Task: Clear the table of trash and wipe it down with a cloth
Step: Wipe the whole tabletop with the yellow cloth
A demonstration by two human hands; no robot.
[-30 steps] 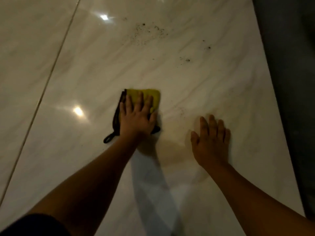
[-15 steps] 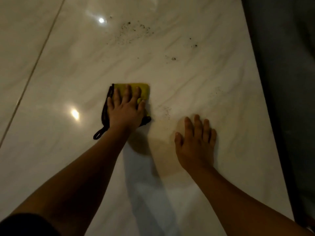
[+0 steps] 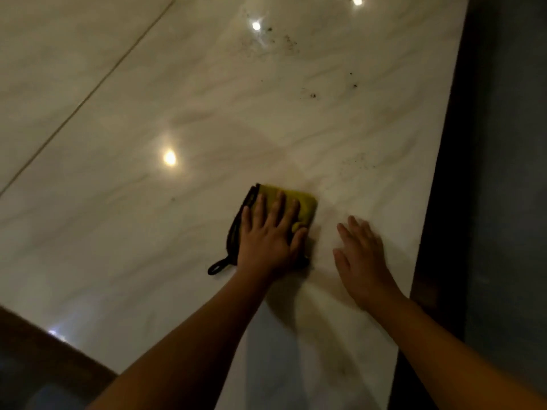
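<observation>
- Cloth (image 3: 299, 202): yellow with a dark border, folded. It lies flat on the tabletop (image 3: 177, 232) near the right edge, toward the near end.
- Left hand (image 3: 270, 238): fingers straight and spread, palm pressing down on the cloth. There is no pinch or curl.
- Right hand (image 3: 359, 255): laid flat on the bare surface just beside the cloth, between it and the right edge. The fingers are straight and it holds nothing.
- Handling, as judged: the cloth looks soft, light and limp. It should slide easily on the glossy stone under a flat palm, though it may bunch or unfold if pushed from one corner. Pressure is best kept over its middle, and the dark loop (image 3: 217, 266) at its near corner suits lifting.
- Dark specks (image 3: 284, 39) are scattered toward the far end, with a fainter patch (image 3: 358, 161) beyond the right hand near the right edge. Both are judged not yet wiped.
- Hard to make out:
  - The left hand covers most of the cloth, so the number of folds cannot be told.
  - The right hand is blurred.
  - The light is dim, with glare spots (image 3: 169, 158).
  - The far end of the tabletop is cut off.
  - A dark shape at the near left corner cannot be identified.
</observation>
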